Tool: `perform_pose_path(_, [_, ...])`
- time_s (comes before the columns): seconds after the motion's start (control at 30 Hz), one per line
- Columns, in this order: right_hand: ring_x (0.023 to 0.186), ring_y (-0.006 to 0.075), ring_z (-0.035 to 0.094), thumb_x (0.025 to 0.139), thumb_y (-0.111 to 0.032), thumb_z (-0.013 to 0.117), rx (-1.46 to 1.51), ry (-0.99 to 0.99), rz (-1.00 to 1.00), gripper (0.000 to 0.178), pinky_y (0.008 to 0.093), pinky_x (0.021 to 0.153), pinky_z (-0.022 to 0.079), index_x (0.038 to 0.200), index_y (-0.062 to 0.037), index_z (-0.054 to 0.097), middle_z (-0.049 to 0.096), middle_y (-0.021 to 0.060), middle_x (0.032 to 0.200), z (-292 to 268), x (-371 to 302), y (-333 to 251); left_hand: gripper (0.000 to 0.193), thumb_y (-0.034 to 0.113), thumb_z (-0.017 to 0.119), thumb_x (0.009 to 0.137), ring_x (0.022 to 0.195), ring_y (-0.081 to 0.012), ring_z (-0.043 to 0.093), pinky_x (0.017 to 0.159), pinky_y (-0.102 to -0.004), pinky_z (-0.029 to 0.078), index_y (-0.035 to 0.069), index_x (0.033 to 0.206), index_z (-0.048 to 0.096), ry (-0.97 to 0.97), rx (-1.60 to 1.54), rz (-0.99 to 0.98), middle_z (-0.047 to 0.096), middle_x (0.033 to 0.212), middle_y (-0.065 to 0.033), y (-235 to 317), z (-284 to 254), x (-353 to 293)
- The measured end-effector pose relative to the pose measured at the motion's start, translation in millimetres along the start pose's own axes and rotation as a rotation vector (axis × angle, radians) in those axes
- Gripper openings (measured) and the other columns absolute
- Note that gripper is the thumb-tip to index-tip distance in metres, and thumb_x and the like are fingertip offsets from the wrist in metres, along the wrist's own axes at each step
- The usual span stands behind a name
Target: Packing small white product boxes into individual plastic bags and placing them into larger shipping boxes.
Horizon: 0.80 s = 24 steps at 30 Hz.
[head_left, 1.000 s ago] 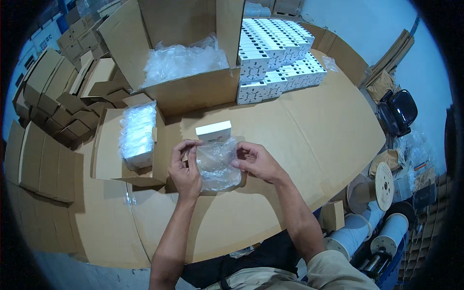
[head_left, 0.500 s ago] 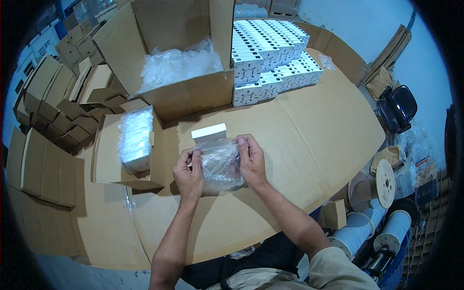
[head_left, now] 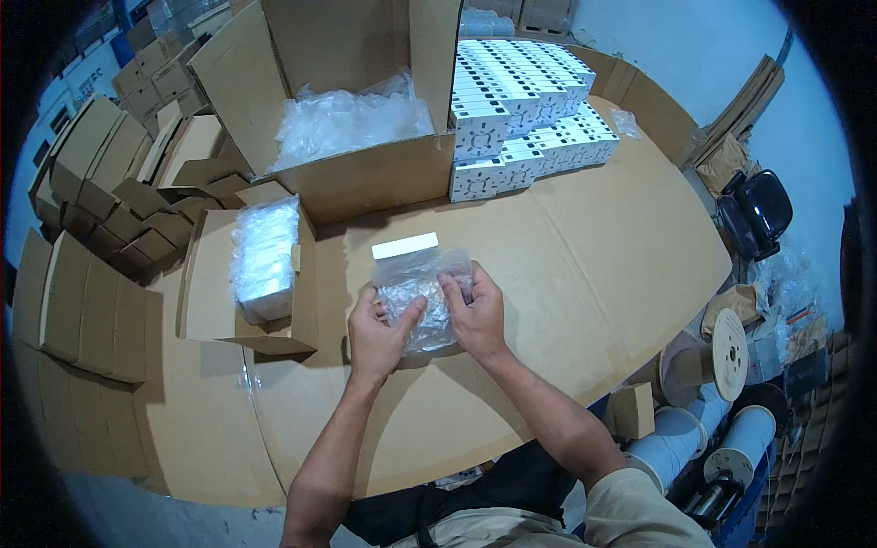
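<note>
A clear bubble-wrap bag (head_left: 422, 290) is stretched between my two hands above the table. My left hand (head_left: 375, 336) grips its left side, the thumb lying over the film. My right hand (head_left: 479, 315) pinches its upper right part between thumb and fingers. Just beyond the bag stands a small white box (head_left: 405, 246), its lower part hidden behind the film. To the left, an open brown carton (head_left: 206, 292) holds a row of bubble-wrapped packages (head_left: 265, 260).
A large open carton (head_left: 365, 178) with loose clear bags (head_left: 352, 123) stands at the back. Beside it rise stacks of white printed boxes (head_left: 525, 100). Folded cartons (head_left: 96, 310) crowd the left edge. Wire spools (head_left: 731, 354) and a black chair (head_left: 763, 205) are off the table's right side.
Both hands have shifted slightly right with the bag. My left thumb now lies across the film, and my right grip has moved inward from the bag's corner. The whole view has shifted a little.
</note>
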State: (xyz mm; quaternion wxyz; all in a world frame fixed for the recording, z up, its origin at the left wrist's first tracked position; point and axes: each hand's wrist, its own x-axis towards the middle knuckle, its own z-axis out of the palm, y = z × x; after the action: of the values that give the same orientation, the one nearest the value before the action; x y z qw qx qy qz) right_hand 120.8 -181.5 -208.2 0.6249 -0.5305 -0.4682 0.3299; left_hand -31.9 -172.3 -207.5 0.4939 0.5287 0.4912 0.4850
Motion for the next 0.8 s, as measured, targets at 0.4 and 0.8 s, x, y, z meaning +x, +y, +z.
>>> perform_pose_path(0.4, [0.066, 0.0061, 0.057, 0.097, -0.012, 0.063, -0.046, 0.024, -0.061, 0.014, 0.0277, 0.058, 0.046, 0.094, 0.001, 0.06, 0.066, 0.0075, 0.074, -14, 8, 1, 0.024, 0.008, 0.072, 0.093, 0.075, -0.0064, 0.061, 0.066, -0.0236, 0.051, -0.002, 0.113, 0.065, -0.116, -0.169, -0.126, 0.066, 0.096, -0.0027, 21, -25, 3])
perform_pose_path(0.8, [0.07, 0.0033, 0.057, 0.101, -0.023, 0.064, 0.144, -0.169, 0.156, 0.022, 0.0209, 0.06, 0.045, 0.101, -0.0015, 0.07, 0.065, -0.003, 0.079, -14, 5, 1, 0.023, 0.021, 0.058, 0.105, 0.072, -0.0052, 0.052, 0.063, -0.0223, 0.044, 0.0, 0.104, 0.069, 0.136, -0.023, 0.135, 0.062, 0.083, 0.002, 13, -9, -1])
